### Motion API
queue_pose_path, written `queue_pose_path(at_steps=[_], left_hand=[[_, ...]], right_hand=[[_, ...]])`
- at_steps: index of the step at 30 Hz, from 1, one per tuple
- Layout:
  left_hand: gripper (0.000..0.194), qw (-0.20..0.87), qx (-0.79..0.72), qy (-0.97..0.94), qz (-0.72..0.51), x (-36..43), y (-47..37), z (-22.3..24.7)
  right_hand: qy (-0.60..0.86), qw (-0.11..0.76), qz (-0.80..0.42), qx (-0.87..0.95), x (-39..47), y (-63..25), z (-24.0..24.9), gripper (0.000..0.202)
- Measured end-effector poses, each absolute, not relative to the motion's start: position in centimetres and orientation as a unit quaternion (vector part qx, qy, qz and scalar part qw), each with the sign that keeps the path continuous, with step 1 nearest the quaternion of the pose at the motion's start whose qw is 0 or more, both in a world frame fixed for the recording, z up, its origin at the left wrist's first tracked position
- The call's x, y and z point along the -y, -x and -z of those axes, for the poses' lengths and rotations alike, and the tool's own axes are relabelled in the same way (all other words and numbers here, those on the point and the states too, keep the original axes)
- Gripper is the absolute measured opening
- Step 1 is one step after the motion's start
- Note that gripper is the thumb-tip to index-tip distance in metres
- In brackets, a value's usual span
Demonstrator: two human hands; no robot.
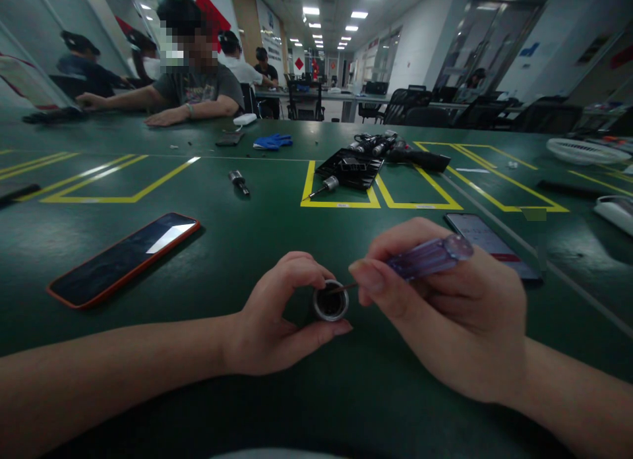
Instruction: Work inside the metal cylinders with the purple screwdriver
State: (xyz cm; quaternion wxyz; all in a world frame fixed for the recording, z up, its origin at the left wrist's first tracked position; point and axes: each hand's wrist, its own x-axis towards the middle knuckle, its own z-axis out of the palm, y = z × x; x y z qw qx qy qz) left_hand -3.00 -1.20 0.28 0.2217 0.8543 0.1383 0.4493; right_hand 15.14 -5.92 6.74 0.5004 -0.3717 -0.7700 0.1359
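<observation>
At the centre of my view, my left hand (281, 317) grasps a small metal cup (331, 301) between thumb and fingers, its round mouth facing me. My right hand (445, 307) is closed around the clear purple handle of a screwdriver (425, 258), whose shaft reaches over the cup's rim to its mouth; I can't tell whether the tip touches inside. From the cup, an orange-edged phone (126, 261) lies toward ten o'clock, a metal part (239, 183) and a blue glove (273, 142) toward eleven, and black packets (352, 169) toward twelve on the green table (208, 419).
</observation>
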Motion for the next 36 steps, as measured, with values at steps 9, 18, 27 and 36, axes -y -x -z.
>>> queue_pose_path(at_steps=[9, 18, 27, 36], left_hand=[[0.037, 0.214, -0.143, -0.851, -0.457, 1.27, 2.93, -0.27], [0.040, 0.213, -0.156, -0.856, -0.444, 1.45, 2.96, -0.43], [0.041, 0.220, -0.151, -0.861, -0.433, 1.37, 3.03, -0.45], [0.038, 0.210, -0.154, -0.862, -0.434, 1.41, 2.94, -0.72]], right_hand=[[0.349, 0.508, -0.073, 0.785, 6.42, -15.81, -6.82, 0.006], [0.380, 0.513, -0.111, 0.762, 6.16, -15.56, -6.33, 0.009], [0.410, 0.540, -0.204, 0.706, 5.73, -15.36, -6.24, 0.013], [0.407, 0.561, -0.171, 0.700, 6.08, -15.54, -6.22, 0.014]])
